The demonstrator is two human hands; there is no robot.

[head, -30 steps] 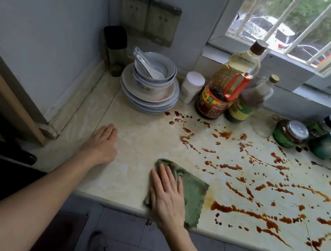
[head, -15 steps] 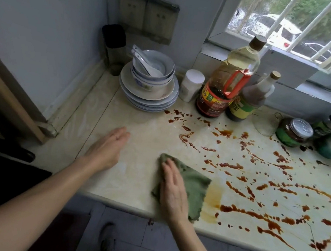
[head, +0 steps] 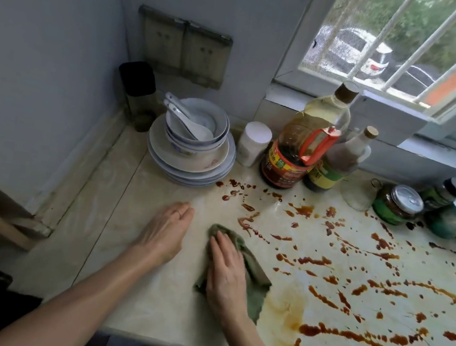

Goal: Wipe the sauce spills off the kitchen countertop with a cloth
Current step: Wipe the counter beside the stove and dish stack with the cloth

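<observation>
A green cloth [head: 255,272] lies on the pale marble countertop [head: 120,206] near its front edge. My right hand [head: 227,272] presses flat on the cloth, fingers straight and pointing away from me. My left hand [head: 167,230] rests flat on the bare counter just left of the cloth, a ring on one finger. Brown sauce spills [head: 352,272] streak and dot the counter from the middle to the right edge. A thin yellowish smear [head: 285,310] sits right beside the cloth.
A stack of plates and bowls with spoons [head: 193,143] stands at the back left. Next to it are a white jar [head: 253,143], a large oil bottle [head: 304,141] and a smaller bottle [head: 338,162]. Jars [head: 396,205] line the back right under the window.
My right hand has slid the cloth away from me and slightly left, leaving a yellowish smear to its right. My left hand has moved forward and rightwards, closer to the cloth.
</observation>
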